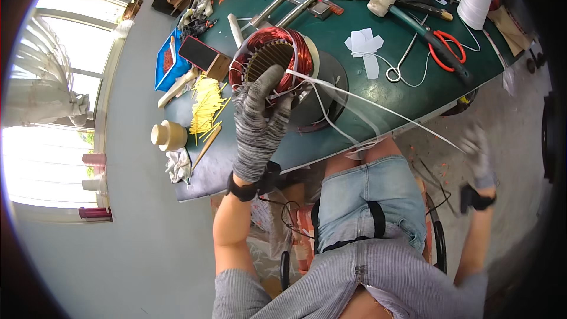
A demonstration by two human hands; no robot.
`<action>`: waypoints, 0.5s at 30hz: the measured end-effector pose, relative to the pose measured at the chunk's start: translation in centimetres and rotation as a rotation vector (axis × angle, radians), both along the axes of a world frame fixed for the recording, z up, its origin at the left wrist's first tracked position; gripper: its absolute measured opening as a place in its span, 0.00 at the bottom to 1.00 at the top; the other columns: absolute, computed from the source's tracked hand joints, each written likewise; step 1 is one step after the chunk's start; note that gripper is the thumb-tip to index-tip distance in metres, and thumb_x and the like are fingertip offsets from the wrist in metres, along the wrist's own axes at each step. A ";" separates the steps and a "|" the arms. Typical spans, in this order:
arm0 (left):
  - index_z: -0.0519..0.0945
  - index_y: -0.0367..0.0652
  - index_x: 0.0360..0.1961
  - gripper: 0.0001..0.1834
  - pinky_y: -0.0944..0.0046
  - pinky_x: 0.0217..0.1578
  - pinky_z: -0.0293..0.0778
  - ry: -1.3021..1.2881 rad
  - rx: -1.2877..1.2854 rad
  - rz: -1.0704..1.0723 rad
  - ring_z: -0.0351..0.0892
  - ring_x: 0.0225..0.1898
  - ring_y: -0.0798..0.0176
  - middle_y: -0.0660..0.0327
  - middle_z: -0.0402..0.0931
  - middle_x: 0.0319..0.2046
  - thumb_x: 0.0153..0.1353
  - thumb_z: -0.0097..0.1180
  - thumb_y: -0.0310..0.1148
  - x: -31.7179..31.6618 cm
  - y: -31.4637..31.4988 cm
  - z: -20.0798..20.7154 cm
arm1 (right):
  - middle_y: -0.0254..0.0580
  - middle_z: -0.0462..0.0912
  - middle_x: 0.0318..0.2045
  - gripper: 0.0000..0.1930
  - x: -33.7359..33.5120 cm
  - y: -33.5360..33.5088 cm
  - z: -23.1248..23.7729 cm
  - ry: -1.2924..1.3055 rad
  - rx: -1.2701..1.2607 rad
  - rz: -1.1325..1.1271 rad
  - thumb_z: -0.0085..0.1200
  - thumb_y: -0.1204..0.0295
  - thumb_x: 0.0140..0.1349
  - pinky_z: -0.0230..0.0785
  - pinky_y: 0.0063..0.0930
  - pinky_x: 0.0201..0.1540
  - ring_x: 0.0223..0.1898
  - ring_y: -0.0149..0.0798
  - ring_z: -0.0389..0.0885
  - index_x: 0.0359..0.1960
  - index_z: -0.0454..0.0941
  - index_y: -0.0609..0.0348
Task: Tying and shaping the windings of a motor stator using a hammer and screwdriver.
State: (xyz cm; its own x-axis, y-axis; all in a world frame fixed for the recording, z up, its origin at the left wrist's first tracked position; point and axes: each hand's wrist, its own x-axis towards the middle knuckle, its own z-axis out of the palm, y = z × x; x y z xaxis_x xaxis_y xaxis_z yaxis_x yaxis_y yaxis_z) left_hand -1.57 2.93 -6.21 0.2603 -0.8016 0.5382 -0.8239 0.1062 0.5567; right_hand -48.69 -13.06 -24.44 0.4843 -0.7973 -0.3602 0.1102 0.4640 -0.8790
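A motor stator [302, 54] with red copper windings sits on a dark round base [338, 82] near the table's front edge. My left hand [255, 121], in a grey striped glove, is closed on the stator's near left rim, its fingertips at the inner opening. White lacing cord [387, 108] runs from the windings, taut, out over the table edge to my right hand [477, 152]. That gloved hand is far to the right and blurred by motion; the cord ends at its fingers. A looser white loop hangs beside the base, partly smeared.
Around the green table [378, 18] lie a mallet [383, 2], red-handled scissors [447, 51], a cord spool [475, 0], a metal hook [394, 73] and white paper pieces [364, 46]. To the left are yellow sticks [207, 105], a phone [205, 54] and a blue tray [169, 66].
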 end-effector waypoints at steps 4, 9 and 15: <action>0.79 0.43 0.42 0.17 0.61 0.40 0.73 -0.139 0.043 -0.166 0.78 0.38 0.56 0.56 0.79 0.39 0.49 0.59 0.19 1.0 -0.7 2.0 | 0.45 0.66 0.61 0.30 -31.7 4.5 -12.6 0.936 -0.466 -0.146 0.43 0.82 0.60 0.58 0.27 0.61 0.60 0.35 0.65 0.66 0.54 0.60; 0.80 0.45 0.41 0.14 0.59 0.42 0.70 -0.226 -0.017 -0.251 0.78 0.38 0.55 0.58 0.80 0.38 0.51 0.58 0.23 3.0 -0.3 2.0 | 0.45 0.63 0.62 0.27 -36.8 7.6 -12.8 0.715 -0.509 -0.313 0.33 0.66 0.66 0.54 0.32 0.63 0.62 0.39 0.62 0.66 0.54 0.61; 0.81 0.46 0.41 0.15 0.59 0.41 0.69 -0.343 -0.029 -0.237 0.77 0.37 0.54 0.58 0.80 0.38 0.50 0.57 0.22 2.1 -0.5 2.2 | 0.48 0.66 0.59 0.24 -3.3 0.6 1.4 0.603 -0.974 -0.184 0.35 0.63 0.65 0.58 0.34 0.61 0.58 0.44 0.66 0.60 0.61 0.63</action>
